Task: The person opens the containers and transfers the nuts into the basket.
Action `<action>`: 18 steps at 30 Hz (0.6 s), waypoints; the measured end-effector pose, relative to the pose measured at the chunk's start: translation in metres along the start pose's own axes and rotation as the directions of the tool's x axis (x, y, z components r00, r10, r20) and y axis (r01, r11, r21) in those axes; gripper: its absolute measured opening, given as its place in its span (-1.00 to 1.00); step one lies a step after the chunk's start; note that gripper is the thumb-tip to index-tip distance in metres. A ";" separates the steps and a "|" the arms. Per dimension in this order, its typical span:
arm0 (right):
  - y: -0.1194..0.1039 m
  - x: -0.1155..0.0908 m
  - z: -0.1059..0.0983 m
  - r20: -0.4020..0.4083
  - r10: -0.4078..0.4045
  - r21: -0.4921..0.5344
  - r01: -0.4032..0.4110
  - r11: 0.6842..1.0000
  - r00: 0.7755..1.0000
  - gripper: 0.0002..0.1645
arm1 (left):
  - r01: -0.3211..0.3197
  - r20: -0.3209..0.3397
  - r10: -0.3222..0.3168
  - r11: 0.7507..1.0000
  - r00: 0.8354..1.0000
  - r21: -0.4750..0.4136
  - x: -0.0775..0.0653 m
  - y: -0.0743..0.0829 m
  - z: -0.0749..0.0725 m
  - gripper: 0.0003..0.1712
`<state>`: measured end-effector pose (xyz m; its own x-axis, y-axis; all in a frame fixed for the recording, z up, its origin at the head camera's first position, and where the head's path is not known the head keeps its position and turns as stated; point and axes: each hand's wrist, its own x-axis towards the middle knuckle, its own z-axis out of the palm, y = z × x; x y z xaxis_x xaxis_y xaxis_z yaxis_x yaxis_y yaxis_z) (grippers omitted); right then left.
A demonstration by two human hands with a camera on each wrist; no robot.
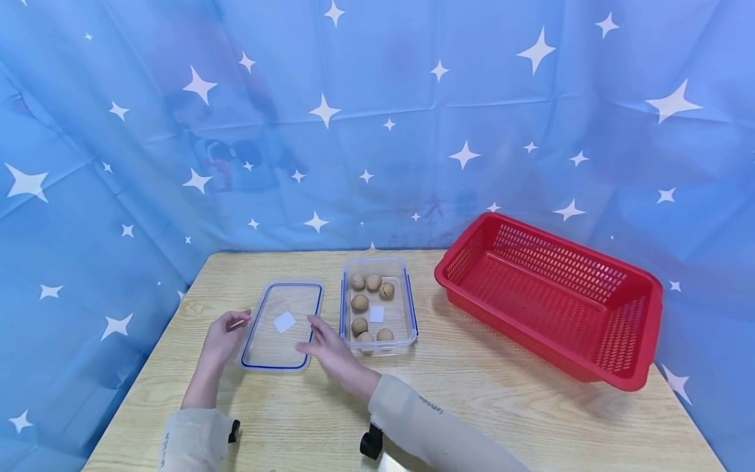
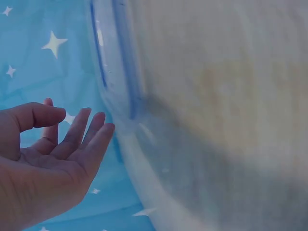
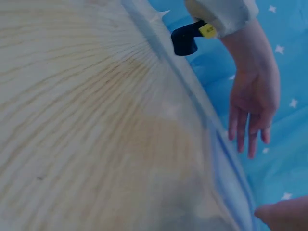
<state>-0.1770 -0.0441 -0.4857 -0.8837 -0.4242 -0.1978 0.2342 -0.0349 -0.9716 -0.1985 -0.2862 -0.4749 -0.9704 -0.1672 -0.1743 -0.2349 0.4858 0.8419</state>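
Observation:
A clear lid (image 1: 265, 351) with a blue seal and a white square label lies flat on the table. Beside its left edge is my left hand (image 1: 221, 337), fingers loosely bent and holding nothing; the left wrist view shows the lid's blue seal (image 2: 127, 72) just past the fingertips. Over the lid's right edge reaches my right hand (image 1: 333, 353), thumb and fingers spread apart; whether it touches the lid I cannot tell. Only a bit of the right hand (image 3: 284, 215) shows in its own wrist view. To the right stands a clear container (image 1: 396, 328) with several walnuts (image 1: 360, 303).
A red perforated basket (image 1: 531, 295) stands at the right side of the wooden table (image 1: 307, 419). Behind the table hangs a blue curtain (image 1: 377, 78) with white stars. Black wrist cameras (image 1: 371, 441) sit under the sleeves.

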 end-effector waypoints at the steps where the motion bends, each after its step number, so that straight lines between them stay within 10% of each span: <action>1: -0.004 -0.001 0.000 0.005 -0.011 0.000 0.011 1.000 1.000 -0.09 | -0.011 -0.010 0.011 1.000 1.000 -0.007 0.000 0.003 0.000 -0.64; 18: -0.047 0.004 -0.056 -0.016 -0.083 0.032 0.083 0.996 0.996 -0.22 | -0.163 -0.011 0.162 0.978 0.987 -0.132 -0.008 0.054 0.026 -0.57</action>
<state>-0.2144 0.0062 -0.4483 -0.9066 -0.4051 -0.1185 0.1723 -0.0989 -0.9801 -0.2049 -0.2363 -0.4416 -0.9950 -0.0958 -0.0294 -0.0646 0.3890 0.9190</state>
